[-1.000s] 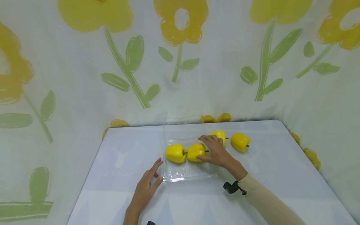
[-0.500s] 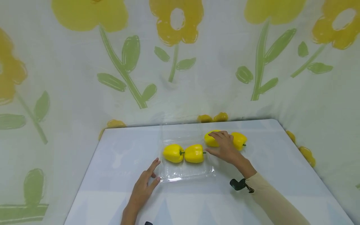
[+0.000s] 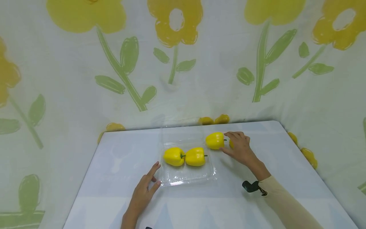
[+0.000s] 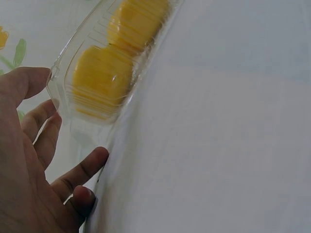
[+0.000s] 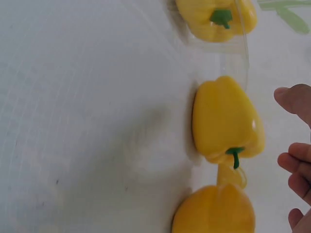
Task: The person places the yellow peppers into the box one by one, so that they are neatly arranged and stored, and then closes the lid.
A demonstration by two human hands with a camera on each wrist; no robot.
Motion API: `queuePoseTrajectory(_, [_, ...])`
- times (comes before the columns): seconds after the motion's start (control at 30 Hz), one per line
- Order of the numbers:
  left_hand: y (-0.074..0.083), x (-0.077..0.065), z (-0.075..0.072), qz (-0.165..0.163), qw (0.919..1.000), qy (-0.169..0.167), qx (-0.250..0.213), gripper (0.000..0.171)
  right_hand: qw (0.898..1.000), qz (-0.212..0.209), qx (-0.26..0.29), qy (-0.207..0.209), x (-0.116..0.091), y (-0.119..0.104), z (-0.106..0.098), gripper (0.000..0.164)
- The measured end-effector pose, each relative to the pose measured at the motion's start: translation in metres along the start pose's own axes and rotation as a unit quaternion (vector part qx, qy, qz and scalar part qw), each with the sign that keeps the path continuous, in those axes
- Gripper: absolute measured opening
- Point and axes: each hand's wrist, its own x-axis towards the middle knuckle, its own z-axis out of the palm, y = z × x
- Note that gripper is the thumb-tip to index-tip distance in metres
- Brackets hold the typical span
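In the head view, two yellow bell peppers, one on the left (image 3: 173, 156) and one on the right (image 3: 195, 156), lie end to end in a clear plastic clamshell box (image 3: 188, 178) with its lid raised at the back. My left hand (image 3: 142, 192) rests its spread fingertips and thumb at the box's left edge. My right hand (image 3: 240, 149), fingers loosely bent, is over the table right of the box. Just left of its fingers lies a third bell pepper (image 3: 214, 140). Another, deeper yellow bell pepper (image 5: 214, 211) is mostly hidden behind that hand in the head view but shows in the right wrist view.
The white table (image 3: 120, 162) carries faint pale prints. Behind it hangs a cloth backdrop (image 3: 211, 79) with yellow flowers and green leaves. A small black device (image 3: 251, 186) is strapped at the right wrist, beside a beige sleeve (image 3: 286, 200).
My right hand has moved right, away from the right pepper in the box, past the third pepper to over the deeper yellow one. My left hand stays at the box edge.
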Motion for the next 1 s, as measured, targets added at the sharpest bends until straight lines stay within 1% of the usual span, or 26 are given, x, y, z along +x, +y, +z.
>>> queuePoseTrajectory(0.13, [0.000, 0.000, 0.000, 0.002, 1.0000, -0.002, -0.006, 0.064, 1.000, 0.020, -0.015, -0.004, -0.006, 0.010, -0.003, 0.062])
queuePoseTrajectory(0.23, [0.000, 0.000, 0.000, -0.003, 1.0000, -0.005, -0.008, 0.065, 0.999, 0.037, -0.025, -0.006, -0.012, 0.018, -0.005, 0.061])
queuePoseTrajectory(0.37, [0.001, 0.000, -0.001, -0.008, 0.9999, -0.007, -0.008, 0.065, 0.999, 0.050, -0.021, -0.003, -0.016, 0.028, -0.008, 0.061])
queuePoseTrajectory(0.63, [0.000, 0.003, -0.002, 0.022, 0.9997, -0.004, 0.013, 0.062, 0.997, 0.071, -0.024, -0.009, -0.017, 0.043, -0.014, 0.069])
queuePoseTrajectory(1.0, [0.001, 0.001, -0.003, 0.010, 0.9999, -0.008, -0.001, 0.062, 0.995, 0.089, -0.027, -0.020, -0.022, 0.054, -0.014, 0.075])
